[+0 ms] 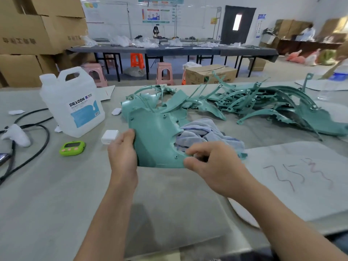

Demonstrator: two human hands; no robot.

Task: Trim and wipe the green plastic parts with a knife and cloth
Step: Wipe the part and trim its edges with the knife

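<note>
Head camera view: a person's two bare hands held a flat, teal-green moulded plastic panel (pixel 156 136) tilted up above the grey tabletop (pixel 56 194), near its middle. The left hand (pixel 123 153) gripped the panel's left edge, thumb on the facing side and fingers curled behind it. The right hand (pixel 212 162) pinched the panel's lower right corner, its fingers curled in tightly; whether it also held a knife could not be told. Small raised screw posts dotted the panel's facing side.

A crumpled pale blue-grey cloth (pixel 205 130) lay on the tabletop just behind the panel's notched right edge, touching it. Beyond the cloth and stretching to the right sat a tangled pile of curved green plastic parts (pixel 263 106), some overlapping.

To the left stood a translucent white plastic jug (pixel 71 102) with a blue-and-white label and a moulded handle. Near its base lay a small white rectangular block (pixel 110 136), and nearer the person a bright green digital timer (pixel 72 147). Black cables (pixel 37 129) looped across the far left of the tabletop beside a white handle-shaped device (pixel 17 135). On the right, a white paper sheet (pixel 301 176) carried red scribbled lines.

Brown cardboard boxes (pixel 37 34) were stacked at the upper left, behind the tabletop.
</note>
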